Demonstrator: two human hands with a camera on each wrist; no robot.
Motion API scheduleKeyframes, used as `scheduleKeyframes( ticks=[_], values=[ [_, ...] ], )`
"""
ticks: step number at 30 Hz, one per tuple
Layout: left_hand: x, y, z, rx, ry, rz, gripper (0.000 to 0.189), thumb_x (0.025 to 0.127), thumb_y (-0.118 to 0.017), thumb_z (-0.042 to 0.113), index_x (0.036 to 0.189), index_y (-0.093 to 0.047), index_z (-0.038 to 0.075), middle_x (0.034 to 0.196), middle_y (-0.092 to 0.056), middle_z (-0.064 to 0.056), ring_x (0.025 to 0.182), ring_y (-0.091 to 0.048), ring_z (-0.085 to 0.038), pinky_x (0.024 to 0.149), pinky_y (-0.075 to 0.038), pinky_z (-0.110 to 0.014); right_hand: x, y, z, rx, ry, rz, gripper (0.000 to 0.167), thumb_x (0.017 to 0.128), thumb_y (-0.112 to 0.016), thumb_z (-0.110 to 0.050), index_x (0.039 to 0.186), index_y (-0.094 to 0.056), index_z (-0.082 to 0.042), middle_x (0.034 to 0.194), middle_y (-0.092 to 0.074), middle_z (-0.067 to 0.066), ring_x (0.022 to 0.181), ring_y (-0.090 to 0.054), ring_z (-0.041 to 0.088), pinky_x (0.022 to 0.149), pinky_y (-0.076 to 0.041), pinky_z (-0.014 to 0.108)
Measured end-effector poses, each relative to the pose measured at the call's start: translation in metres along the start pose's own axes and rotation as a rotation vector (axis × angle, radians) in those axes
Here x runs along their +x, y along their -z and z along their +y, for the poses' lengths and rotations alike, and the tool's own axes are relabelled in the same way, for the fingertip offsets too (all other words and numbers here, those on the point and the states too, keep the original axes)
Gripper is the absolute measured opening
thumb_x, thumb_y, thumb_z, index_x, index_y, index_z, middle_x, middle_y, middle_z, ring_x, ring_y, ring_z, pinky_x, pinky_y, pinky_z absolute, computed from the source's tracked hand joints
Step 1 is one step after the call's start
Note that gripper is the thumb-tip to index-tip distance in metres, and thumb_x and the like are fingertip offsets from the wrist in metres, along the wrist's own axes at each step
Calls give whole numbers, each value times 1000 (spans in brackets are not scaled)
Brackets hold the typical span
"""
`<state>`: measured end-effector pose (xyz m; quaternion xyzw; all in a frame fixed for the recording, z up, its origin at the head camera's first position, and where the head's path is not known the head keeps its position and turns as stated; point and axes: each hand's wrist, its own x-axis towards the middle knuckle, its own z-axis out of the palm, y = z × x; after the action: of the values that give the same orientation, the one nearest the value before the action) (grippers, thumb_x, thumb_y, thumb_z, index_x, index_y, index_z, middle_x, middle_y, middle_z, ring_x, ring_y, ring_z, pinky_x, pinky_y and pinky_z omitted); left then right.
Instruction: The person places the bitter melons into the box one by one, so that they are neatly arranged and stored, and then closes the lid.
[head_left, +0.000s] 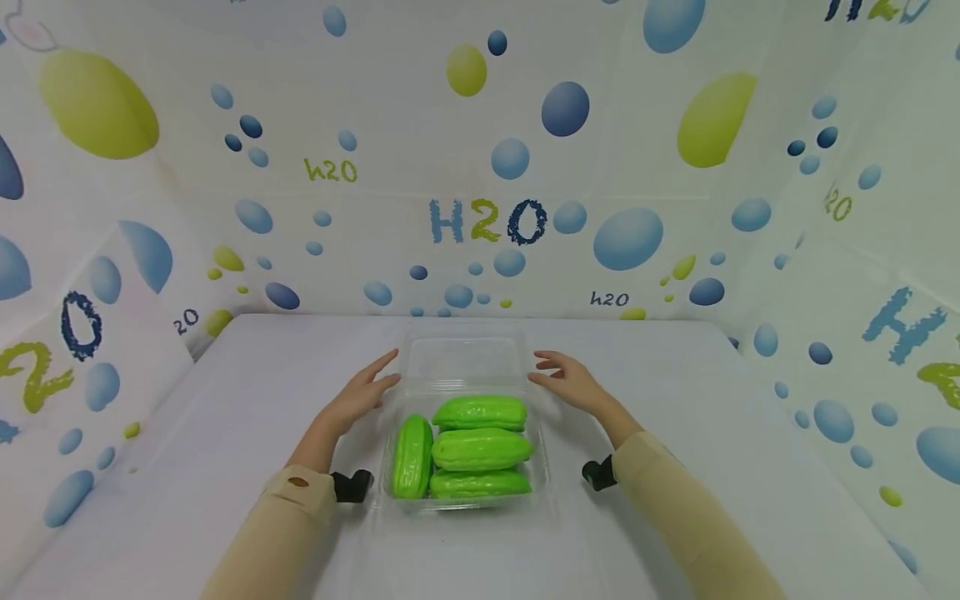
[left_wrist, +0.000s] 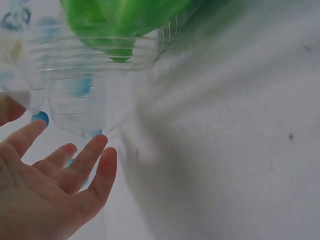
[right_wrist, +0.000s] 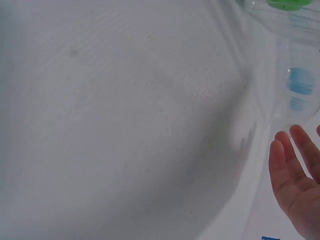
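A clear plastic clamshell box (head_left: pixel 467 502) stands on the table with its lid (head_left: pixel 465 362) folded back behind it. Inside lie several bright green, ridged, gourd-like vegetables: one upright along the left side (head_left: pixel 412 457), the others stacked crosswise to its right (head_left: pixel 482 450). My left hand (head_left: pixel 356 398) is at the lid's left edge, fingers spread and loosely extended. On the opposite side, my right hand (head_left: pixel 567 383) points its extended fingers at the lid's right edge. Both wrist views show the fingertips (left_wrist: pixel 100 141) (right_wrist: pixel 296 131) close to the clear plastic; whether they touch it I cannot tell.
A white table (head_left: pixel 675 400) runs back to a wall sheet (head_left: pixel 390 100) printed with blue and green bubbles and H2O lettering. Similar sheets close off the left and right sides. Small black wrist cameras (head_left: pixel 352 487) sit below each hand, at the beige cuffs.
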<state>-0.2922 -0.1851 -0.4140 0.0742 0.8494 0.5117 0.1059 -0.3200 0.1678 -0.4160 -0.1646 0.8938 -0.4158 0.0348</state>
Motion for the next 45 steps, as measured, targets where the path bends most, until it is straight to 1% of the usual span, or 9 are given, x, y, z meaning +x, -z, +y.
scheduleKeyframes(
  ticks=[7,9,15,22,28,32,36,41,45],
  values=[
    [9,-3,-1,-4,72,3,58,99,-37,24,147,-10,8,148,-15,-23,125,-35,-40,88,-42,-46,12,-7,2,89,-112,-70,60,90,-58,-32,135,-41,3,122,-54,21,98,-59,29,77,-50,36],
    [10,-4,-1,-22,97,10,58,99,-36,24,147,-10,6,147,-18,-24,124,-37,-39,85,-43,-43,14,-9,2,112,-139,-86,59,90,-57,-33,134,-41,3,123,-54,21,97,-60,28,76,-50,35],
    [10,-5,-2,-96,146,4,61,99,-36,30,146,-10,0,145,-21,-26,128,-33,-39,93,-40,-45,18,-11,-4,190,-223,-104,54,90,-58,-30,132,-45,1,121,-55,18,98,-59,26,77,-49,35],
    [12,-6,-3,-121,133,-7,58,99,-37,25,145,-12,0,146,-21,-23,128,-32,-38,93,-40,-44,17,-10,-4,236,-244,-102,52,89,-59,-26,131,-45,2,121,-56,18,102,-58,29,81,-48,38],
    [13,-3,-2,-103,46,59,55,97,-44,16,144,-19,1,146,-24,-21,127,-32,-39,93,-40,-47,18,-10,-1,254,-162,-39,49,87,-63,-21,126,-48,4,117,-56,18,104,-56,29,82,-48,39],
    [12,-2,-2,-125,-26,113,53,94,-49,10,141,-26,1,142,-30,-22,124,-36,-40,93,-39,-49,17,-9,-1,242,-73,45,38,84,-67,-16,114,-56,4,112,-59,18,98,-58,30,77,-50,36],
    [11,-3,0,-153,-67,182,48,91,-54,4,135,-35,-1,136,-37,-22,121,-41,-38,92,-39,-46,15,-8,0,258,3,114,27,81,-69,-10,103,-59,4,107,-60,18,93,-60,31,76,-50,34],
    [8,-4,4,-153,-84,259,39,86,-59,1,122,-43,-1,126,-44,-21,116,-46,-35,92,-41,-44,12,-5,-2,294,56,141,21,80,-69,-6,97,-59,4,103,-61,18,92,-61,32,77,-50,35],
    [2,-5,6,-125,-150,279,31,85,-60,-2,112,-45,-3,113,-49,-21,108,-51,-36,87,-44,-40,9,-4,-4,278,103,150,18,80,-69,-4,93,-59,4,101,-62,18,90,-61,32,76,-50,34]
  ],
)
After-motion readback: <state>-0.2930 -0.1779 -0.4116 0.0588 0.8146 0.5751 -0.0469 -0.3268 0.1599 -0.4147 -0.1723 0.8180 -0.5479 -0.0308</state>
